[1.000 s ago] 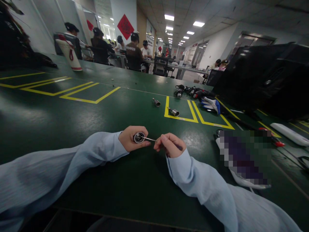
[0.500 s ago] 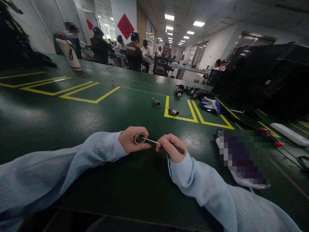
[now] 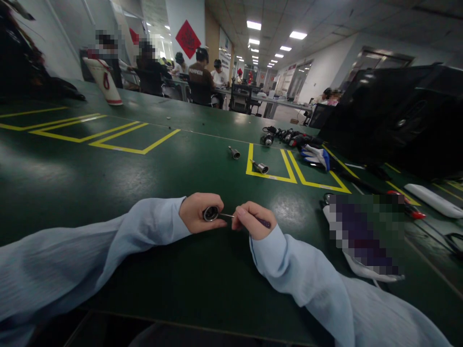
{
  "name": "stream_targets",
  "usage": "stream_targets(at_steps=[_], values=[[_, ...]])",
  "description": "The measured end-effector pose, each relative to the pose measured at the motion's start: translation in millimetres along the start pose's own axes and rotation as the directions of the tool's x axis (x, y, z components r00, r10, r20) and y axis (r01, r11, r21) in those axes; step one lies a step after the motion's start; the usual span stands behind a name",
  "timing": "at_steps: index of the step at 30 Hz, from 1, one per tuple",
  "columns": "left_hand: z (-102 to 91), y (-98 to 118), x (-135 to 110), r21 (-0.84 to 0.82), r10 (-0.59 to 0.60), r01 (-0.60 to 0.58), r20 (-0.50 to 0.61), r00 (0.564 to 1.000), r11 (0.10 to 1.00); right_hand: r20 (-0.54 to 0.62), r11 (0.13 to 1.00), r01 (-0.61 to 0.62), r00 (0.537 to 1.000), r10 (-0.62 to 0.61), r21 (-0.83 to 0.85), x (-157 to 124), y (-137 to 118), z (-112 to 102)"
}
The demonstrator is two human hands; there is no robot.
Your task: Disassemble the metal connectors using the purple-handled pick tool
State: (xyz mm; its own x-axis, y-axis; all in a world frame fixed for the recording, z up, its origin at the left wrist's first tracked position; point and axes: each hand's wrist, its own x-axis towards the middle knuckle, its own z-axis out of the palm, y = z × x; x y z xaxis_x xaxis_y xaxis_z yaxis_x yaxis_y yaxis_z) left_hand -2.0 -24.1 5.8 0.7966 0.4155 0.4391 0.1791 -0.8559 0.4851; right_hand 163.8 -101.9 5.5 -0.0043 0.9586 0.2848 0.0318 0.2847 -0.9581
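as the left grip [image 3: 193,215] closes around a metal shell [image 3: 211,213], the right grip [image 3: 255,220] pinches a thin screwdriver [image 3: 266,223] between thumb and fingers. the shell sits in the curl of the left thumb and fingers, just above the near part of the green desk [image 3: 202,274], its round open end turned toward the wearer. the screwdriver points left, its purple handle lying back in the right palm and its bare shaft reaching to the shell's right edge; whether the tip is inside or only touching cannot be told. both wrists are covered by pale blue sleeves [image 3: 159,219].

beyond the hands, two other metal parts lie on their sides: the farther one [image 3: 236,153] just outside a yellow frame [image 3: 272,178], the nearer one [image 3: 263,168] within it. past them is a dark heap of cabled tools [image 3: 267,140], with a blue and white glove [image 3: 317,156] beside it. a white cup [image 3: 106,83] stands at the far left, and people [image 3: 201,74] sit in the background.
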Motion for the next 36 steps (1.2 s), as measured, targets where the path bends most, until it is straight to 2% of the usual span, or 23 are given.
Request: stream_targets(at_steps=[4, 8, 11, 14, 17, 20, 24, 29, 36], values=[[-1.0, 1, 1, -0.025, -0.017, 0.017, -0.022, 1.0, 1.0, 0.059, 0.941, -0.163, 0.987, 0.152, 0.298, 9, 7, -6], [-0.8, 2, 1, -0.054, -0.014, 0.013, -0.013, 1.0, 0.998, 0.082, 0.89, -0.215, 0.977, 0.199, 0.403, 10, 9, -6], [-1.0, 2, 0, -0.04, -0.037, 0.036, -0.013, 0.999, 0.999, 0.002, 0.918, -0.127, 0.991, 0.136, 0.375, 7, 6, -3], [-1.0, 2, 1, -0.002, -0.051, 0.051, -0.011, 0.999, 0.999, -0.054, 0.972, -0.031, 0.998, 0.045, 0.233, 2, 2, -2], [-0.3, -1, 1, 0.009, -0.037, 0.037, -0.005, 0.999, 0.999, -0.032, 0.997, 0.017, 0.999, -0.014, 0.075, -1, 0, -1], [0.7, -2, 1, 0.006, -0.02, 0.02, 0.009, 1.0, 1.0, 0.005, 1.0, 0.019, 1.0, -0.019, 0.001, -2, 1, 0], [1.3, -1, 0, -0.004, 0.004, -0.004, 0.039, 0.999, 1.0, 0.035, 0.994, -0.035, 0.999, 0.032, 0.099, 2, 4, 0], [1.2, 1, -1, -0.026, 0.042, -0.04, 0.06, 0.997, 0.999, 0.131, 0.921, -0.207, 0.976, 0.173, 0.33, 10, 10, -5], [-0.2, 2, 0, -0.033, 0.045, -0.043, 0.071, 0.996, 0.999, 0.116, 0.918, -0.194, 0.98, 0.164, 0.346, 10, 11, -5]])
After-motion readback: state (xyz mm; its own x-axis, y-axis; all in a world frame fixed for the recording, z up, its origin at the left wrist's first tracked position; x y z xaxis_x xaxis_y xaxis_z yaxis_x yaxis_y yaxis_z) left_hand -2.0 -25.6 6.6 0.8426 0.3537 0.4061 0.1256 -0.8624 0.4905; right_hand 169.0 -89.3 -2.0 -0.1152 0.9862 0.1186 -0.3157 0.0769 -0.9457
